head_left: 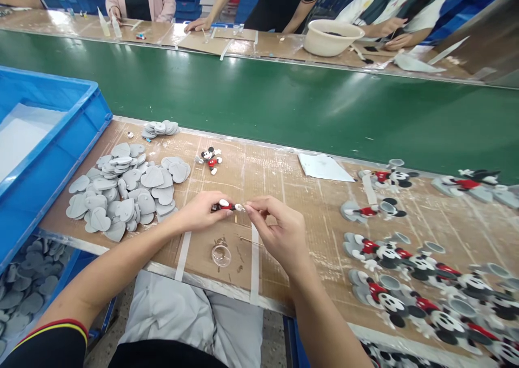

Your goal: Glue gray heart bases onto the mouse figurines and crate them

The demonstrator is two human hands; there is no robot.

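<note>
My left hand is closed around a small mouse figurine with red shorts, held sideways above the cardboard. The figurine's white shoes point toward my right hand, whose thumb and forefinger pinch together right at the shoe end. What sits between those fingertips is too small to make out. Below both hands stands a small clear cup on a taped cardboard piece. Another mouse figurine lies farther back on the table. A heap of grey heart-shaped pieces spreads to the left of my left hand.
Rows of mouse figurines joined to grey pieces lie at the right. A white sheet rests near the green conveyor belt. On the left stands a blue crate. Across the belt, several people work beside a cream basin.
</note>
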